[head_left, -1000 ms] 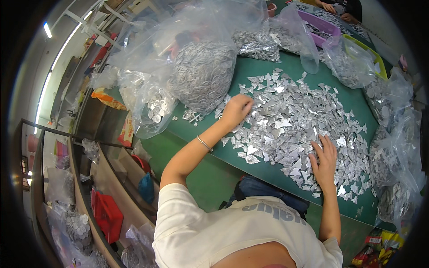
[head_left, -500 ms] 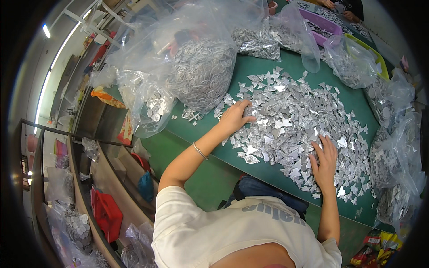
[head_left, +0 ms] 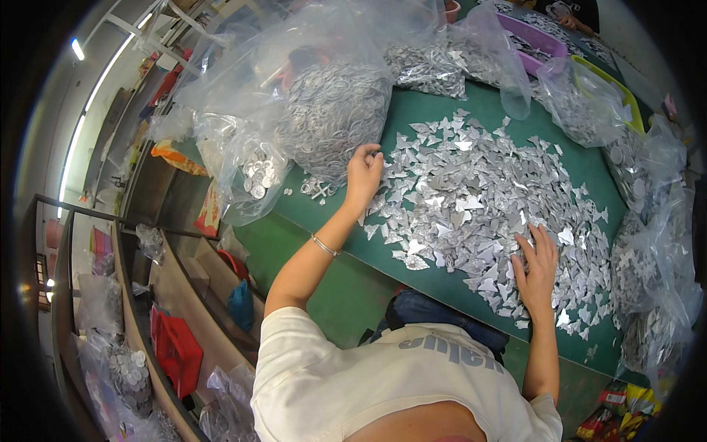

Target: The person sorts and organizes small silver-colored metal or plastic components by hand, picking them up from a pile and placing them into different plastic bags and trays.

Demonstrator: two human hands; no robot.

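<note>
Bare left hand (head_left: 364,175): fingers curled inward, thumb near the fingertips; whether they pinch anything is too small to tell.
Bare left forearm (head_left: 300,271): slanting forward and rightward, elbow bent.
Bare right hand (head_left: 537,271): palm down, fingers loosely spread, thumb apart.
Bare right forearm (head_left: 543,353): pointing nearly straight forward.

Left hand (head_left: 363,175) shifted leftward from silver pieces (head_left: 479,195), now beside bulging bag (head_left: 335,114), more curled
</note>
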